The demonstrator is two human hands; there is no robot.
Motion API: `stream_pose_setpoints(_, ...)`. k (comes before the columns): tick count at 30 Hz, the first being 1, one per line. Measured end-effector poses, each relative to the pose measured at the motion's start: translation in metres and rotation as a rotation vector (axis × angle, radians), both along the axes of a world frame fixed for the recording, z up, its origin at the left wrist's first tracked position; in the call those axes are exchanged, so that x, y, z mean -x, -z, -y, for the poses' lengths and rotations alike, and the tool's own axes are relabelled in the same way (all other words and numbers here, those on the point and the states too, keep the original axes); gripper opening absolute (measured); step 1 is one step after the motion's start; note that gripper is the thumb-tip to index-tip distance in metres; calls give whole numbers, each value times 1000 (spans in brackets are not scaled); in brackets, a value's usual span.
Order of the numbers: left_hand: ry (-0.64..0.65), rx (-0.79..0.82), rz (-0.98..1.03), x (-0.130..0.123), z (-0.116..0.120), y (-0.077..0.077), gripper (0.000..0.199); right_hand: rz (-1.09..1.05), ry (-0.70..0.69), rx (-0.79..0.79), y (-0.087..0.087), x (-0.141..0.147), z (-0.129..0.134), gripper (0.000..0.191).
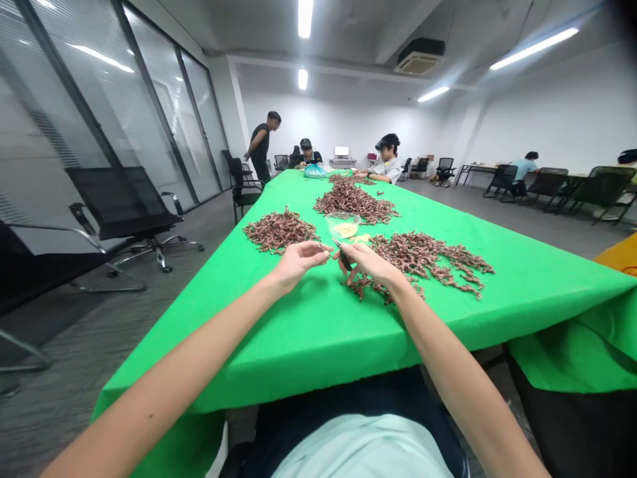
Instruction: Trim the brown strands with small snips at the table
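Observation:
My right hand (367,261) is closed around a small black-handled hand tool (344,256) with a bright metal tip; whether it is snips or pliers is unclear. Facing it, my left hand (298,263) has thumb and fingers pinched together, and what lies between them is too small to name. Just beyond both hands stands a clear plastic bowl (331,227) with pale pieces (346,230) in it. Brown, knobbly, twig-like pieces form a heap (281,231) left of the bowl and a spread-out heap (415,255) on the right, partly behind my right hand and forearm.
A green cloth (288,345) covers the long table. Another brown heap (354,201) lies beyond the bowl, and a blue-tinted plastic bag (314,170) is farther back. Two people sit at the far end; one person (259,149) stands at left. Office chairs (122,196) line the left side.

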State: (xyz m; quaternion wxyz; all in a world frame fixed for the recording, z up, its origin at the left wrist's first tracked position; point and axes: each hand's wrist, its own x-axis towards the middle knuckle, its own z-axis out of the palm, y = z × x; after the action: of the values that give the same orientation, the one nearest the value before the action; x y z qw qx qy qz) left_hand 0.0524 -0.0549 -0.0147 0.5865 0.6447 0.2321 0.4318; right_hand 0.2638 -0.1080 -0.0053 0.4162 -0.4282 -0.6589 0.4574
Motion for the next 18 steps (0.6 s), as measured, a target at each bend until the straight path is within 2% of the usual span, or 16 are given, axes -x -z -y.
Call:
stream_pose_setpoints(3, -20, -17, 27, 1, 2, -2, 41, 108, 130, -156, 2, 1, 0, 49)
stream_pose_setpoints(6, -16, -5, 58, 1, 5, -4, 40, 373, 306, -458, 2, -4, 4, 39)
stream_pose_setpoints(8, -1, 6, 88, 1, 7, -5, 38, 485, 328, -605, 0, -9, 6, 33)
stream_pose_setpoints(12, 57, -41, 102, 2, 10, -8, 33, 473, 309, -743, 2, -14, 12, 25)
stream_pose_setpoints(15, 86, -85, 70, 3, 11, -10, 35, 495, 362, -847, 6, -11, 17, 22)
stream_pose_setpoints(18, 125, -98, 12, 2, 10, -9, 40, 605, 436, -967, 10, -9, 20, 20)
